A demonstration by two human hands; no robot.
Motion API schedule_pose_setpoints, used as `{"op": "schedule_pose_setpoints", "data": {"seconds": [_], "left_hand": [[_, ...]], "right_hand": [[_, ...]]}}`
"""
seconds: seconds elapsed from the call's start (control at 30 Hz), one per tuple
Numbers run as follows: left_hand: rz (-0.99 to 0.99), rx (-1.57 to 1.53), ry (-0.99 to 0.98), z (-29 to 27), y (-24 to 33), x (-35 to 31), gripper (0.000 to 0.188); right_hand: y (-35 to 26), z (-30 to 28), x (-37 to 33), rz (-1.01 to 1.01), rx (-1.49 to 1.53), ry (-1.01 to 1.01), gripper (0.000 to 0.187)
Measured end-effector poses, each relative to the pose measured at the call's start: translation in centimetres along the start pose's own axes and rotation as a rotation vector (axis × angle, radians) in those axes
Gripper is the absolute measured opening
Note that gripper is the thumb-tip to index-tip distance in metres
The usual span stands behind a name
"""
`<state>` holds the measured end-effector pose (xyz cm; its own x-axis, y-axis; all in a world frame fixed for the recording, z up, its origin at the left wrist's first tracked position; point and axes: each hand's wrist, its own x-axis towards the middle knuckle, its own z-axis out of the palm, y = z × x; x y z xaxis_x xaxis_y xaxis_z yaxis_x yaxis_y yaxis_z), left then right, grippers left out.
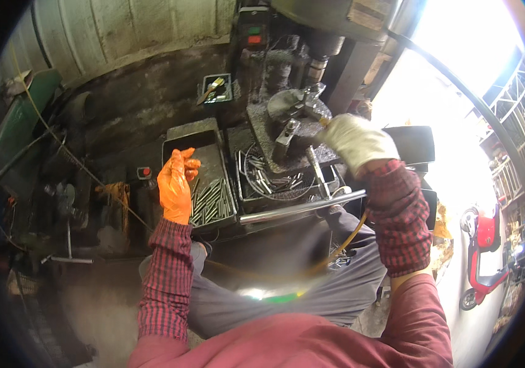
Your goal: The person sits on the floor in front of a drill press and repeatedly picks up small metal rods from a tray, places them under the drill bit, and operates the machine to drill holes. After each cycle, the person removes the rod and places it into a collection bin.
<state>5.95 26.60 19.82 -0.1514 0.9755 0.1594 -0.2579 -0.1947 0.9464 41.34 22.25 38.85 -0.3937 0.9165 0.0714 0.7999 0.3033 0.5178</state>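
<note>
My left hand [176, 187], in an orange glove, hovers over the left edge of a metal tray [217, 153]. Its fingers bend loosely to the right with gaps between them, and nothing shows in them. Below and beside it, many slim metal rods [210, 202] lie in the tray. My right hand [360, 144], in a whitish glove, is at the right side of a clamping fixture [287, 136] on the drill press table [277, 161]. Motion smears its fingers, so whether it grips part of the fixture is hidden. The drill press spindle [317, 69] stands above the fixture.
A second tray with metal rods [268, 178] sits under the press table, behind a shiny horizontal bar [302, 207]. A small tray with a brush [215, 88] lies farther back. A switch box [254, 30] is beside the press. A yellow hose [349, 239] crosses my legs; a red scooter [486, 251] stands right.
</note>
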Motion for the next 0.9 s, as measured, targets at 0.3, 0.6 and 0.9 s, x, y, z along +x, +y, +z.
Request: {"op": "schedule_pose_setpoints", "data": {"seconds": [0.3, 0.6, 0.9], "left_hand": [[0.163, -0.186, 0.272, -7.4, 2.2, 3.2, 0.056], [0.147, -0.138, 0.306, -8.5, 1.6, 2.3, 0.055], [0.041, -0.054, 0.04, -2.9, 0.2, 2.4, 0.047]], "right_hand": [[-9.5, -4.6, -6.1, 0.295, 1.596, -0.009, 0.045], [-29.2, 13.6, -2.0, 0.238, 1.091, -0.267, 0.049], [-32.8, 23.0, 1.6, 0.367, 0.99, -0.094, 0.091]]}}
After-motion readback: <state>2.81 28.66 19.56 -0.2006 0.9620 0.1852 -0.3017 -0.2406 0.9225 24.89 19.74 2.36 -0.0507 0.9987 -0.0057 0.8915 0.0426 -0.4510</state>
